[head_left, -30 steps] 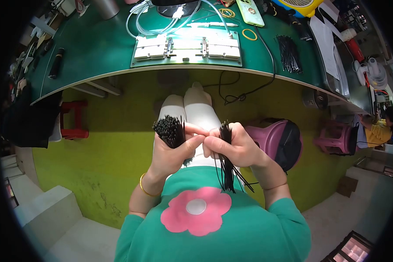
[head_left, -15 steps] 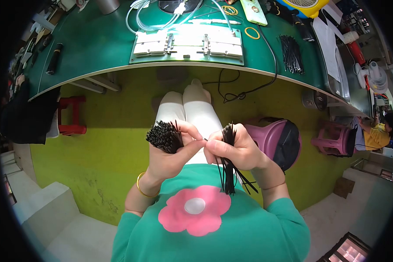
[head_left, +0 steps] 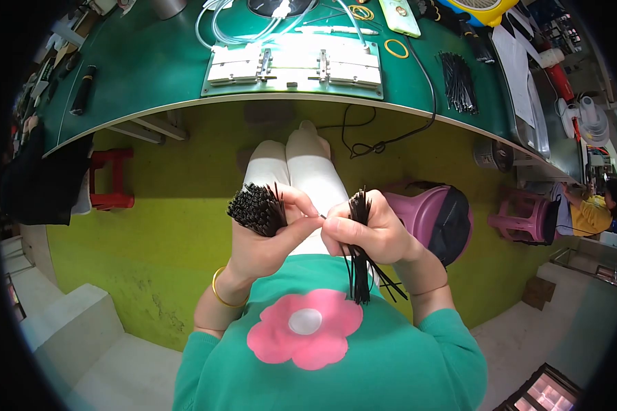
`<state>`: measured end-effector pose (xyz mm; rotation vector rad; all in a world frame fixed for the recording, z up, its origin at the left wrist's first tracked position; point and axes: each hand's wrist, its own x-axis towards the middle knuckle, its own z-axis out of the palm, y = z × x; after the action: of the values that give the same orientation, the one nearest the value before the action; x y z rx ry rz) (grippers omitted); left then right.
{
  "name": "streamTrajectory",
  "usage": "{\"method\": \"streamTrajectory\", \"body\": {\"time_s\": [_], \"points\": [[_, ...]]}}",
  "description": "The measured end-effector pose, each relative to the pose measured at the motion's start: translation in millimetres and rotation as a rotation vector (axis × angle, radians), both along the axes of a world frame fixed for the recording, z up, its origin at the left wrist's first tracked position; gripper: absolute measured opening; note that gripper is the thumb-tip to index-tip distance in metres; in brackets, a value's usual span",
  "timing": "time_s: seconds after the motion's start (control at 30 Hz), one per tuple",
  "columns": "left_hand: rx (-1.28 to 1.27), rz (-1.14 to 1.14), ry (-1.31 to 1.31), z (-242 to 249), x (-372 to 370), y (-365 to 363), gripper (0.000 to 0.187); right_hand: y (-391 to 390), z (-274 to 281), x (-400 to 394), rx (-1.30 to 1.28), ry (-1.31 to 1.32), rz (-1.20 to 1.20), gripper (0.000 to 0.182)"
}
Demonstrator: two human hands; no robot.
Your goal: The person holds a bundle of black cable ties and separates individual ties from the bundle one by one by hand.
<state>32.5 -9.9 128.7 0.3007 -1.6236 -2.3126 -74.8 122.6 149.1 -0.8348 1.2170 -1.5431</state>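
Above my lap, my left hand (head_left: 259,248) is closed round a thick bundle of black wires (head_left: 255,209), their cut-looking ends facing up. My right hand (head_left: 384,236) grips a thinner bunch of black wires (head_left: 358,274), which hangs below the palm with a few strands splayed to the right. Thumb and forefinger of both hands are pinched and nearly meet. A short dark wire tip (head_left: 323,216) shows between them; the rest of that strand is hidden by the fingers.
A green table (head_left: 144,75) lies ahead, with a metal fixture (head_left: 293,68), another bunch of black wires (head_left: 458,82), a yellow ring (head_left: 396,48) and a black-handled tool (head_left: 83,90). A purple stool (head_left: 418,216) stands at right, a red stool (head_left: 113,179) at left. Another person (head_left: 593,212) sits far right.
Almost nothing differs. Both hands keep their pinch and bundles; the view has shifted very slightly.
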Motion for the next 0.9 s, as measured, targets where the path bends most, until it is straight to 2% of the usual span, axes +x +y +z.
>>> {"method": "streamTrajectory", "body": {"time_s": [0.43, 0.57, 0.63, 0.7, 0.77, 0.83, 0.87, 0.9], "points": [[-0.029, -0.011, 0.029, -5.4, -1.4, -0.1, 0.019, -1.0, -0.1, -1.2, 0.029, -0.018, -0.009, 0.03], [0.043, -0.034, 0.092, -11.0, -6.3, 0.7, 0.019, 0.1, -1.0, -15.8, 0.055, 0.027, -0.037, 0.031], [0.119, 0.026, 0.005, -10.9, -5.8, 1.6, 0.019, 4.2, -3.9, -45.7, 0.161, 0.162, -0.211, 0.033], [0.149, 0.04, -0.017, -12.5, -4.2, 1.6, 0.019, 8.8, -6.4, -94.8, 0.263, 0.219, -0.482, 0.036], [0.211, 0.054, -0.071, -18.8, -0.3, 1.5, 0.018, 19.6, -8.6, -170.5, 0.479, 0.552, -0.56, 0.03], [0.232, 0.052, -0.079, -22.5, 1.8, 2.7, 0.017, 28.5, -7.6, -238.7, 0.751, 0.818, -0.574, 0.038], [0.257, 0.054, -0.111, -23.9, 2.4, 4.1, 0.016, 30.1, -11.1, -259.8, 0.743, 0.833, -0.59, 0.038], [0.283, 0.057, -0.143, -25.0, 2.7, 5.8, 0.016, 30.1, -11.0, -275.1, 0.955, 1.078, -0.642, 0.043]]}}
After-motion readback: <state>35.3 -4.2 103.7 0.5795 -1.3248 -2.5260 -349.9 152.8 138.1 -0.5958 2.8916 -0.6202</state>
